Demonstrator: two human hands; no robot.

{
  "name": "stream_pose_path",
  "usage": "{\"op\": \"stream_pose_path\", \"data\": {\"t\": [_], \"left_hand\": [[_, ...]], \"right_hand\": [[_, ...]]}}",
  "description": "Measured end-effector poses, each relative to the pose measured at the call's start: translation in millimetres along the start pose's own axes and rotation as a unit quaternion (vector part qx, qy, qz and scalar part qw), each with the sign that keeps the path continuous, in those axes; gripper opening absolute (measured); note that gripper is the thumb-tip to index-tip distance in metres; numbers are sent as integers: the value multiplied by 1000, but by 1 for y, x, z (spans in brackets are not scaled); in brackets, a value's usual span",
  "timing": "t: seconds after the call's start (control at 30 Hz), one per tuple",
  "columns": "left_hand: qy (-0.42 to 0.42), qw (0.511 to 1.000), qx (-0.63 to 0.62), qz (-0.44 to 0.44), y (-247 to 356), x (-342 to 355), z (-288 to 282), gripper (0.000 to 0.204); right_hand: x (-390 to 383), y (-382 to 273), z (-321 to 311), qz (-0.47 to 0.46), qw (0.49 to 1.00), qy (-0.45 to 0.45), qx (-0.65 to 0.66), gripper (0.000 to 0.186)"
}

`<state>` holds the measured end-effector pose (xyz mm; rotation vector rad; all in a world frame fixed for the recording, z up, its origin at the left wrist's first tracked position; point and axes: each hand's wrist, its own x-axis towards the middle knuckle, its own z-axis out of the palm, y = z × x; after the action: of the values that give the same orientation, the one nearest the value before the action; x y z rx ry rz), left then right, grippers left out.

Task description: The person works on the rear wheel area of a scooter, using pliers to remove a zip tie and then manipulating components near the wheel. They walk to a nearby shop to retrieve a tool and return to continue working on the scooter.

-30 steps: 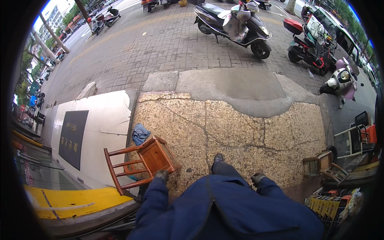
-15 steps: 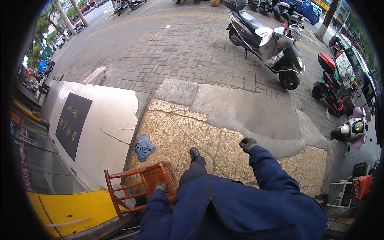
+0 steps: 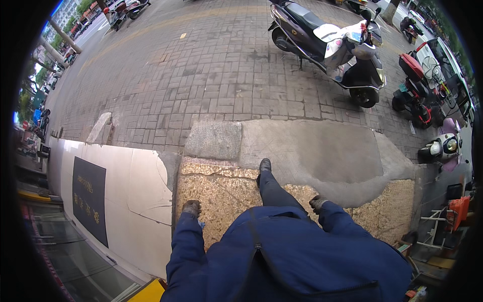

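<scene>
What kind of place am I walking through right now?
It looks like a street-side pavement outside a shopfront. The ground is brick paving with a cracked stone slab underfoot, scooters are parked along it, and a white entrance step runs along the left. Both gloved hands, left hand and right hand, hold nothing.

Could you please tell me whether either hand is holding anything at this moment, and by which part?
Nothing is held: the gloved left hand and gloved right hand both hang free above the yellowish stone slab.
</scene>
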<state>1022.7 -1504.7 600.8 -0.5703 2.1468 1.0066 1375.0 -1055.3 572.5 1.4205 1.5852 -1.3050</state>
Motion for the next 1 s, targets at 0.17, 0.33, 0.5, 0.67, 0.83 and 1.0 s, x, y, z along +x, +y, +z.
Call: {"op": "stream_pose_path", "data": {"t": [0.17,0.33,0.5,0.67,0.83,1.0], "left_hand": [[-16,994,-44,-102,97,62,14,19],[-34,988,-105,-106,186,120,13,18],[-35,990,-88,-104,285,227,16,18],[-7,994,-57,-91,424,382,17,18],[-50,998,-14,-27,594,510,-1,20],[-44,994,84,58,783,620,25,23]], "right_hand": [[96,-194,-58,-26,988,6,-151,35],[129,-414,-139,-195,953,89,-215,35],[186,-576,-182,-224,954,139,-141,36],[273,-643,-181,-65,989,128,-40,35],[304,-693,-171,19,999,45,8,35],[363,-778,-199,43,985,60,153,27]]}}
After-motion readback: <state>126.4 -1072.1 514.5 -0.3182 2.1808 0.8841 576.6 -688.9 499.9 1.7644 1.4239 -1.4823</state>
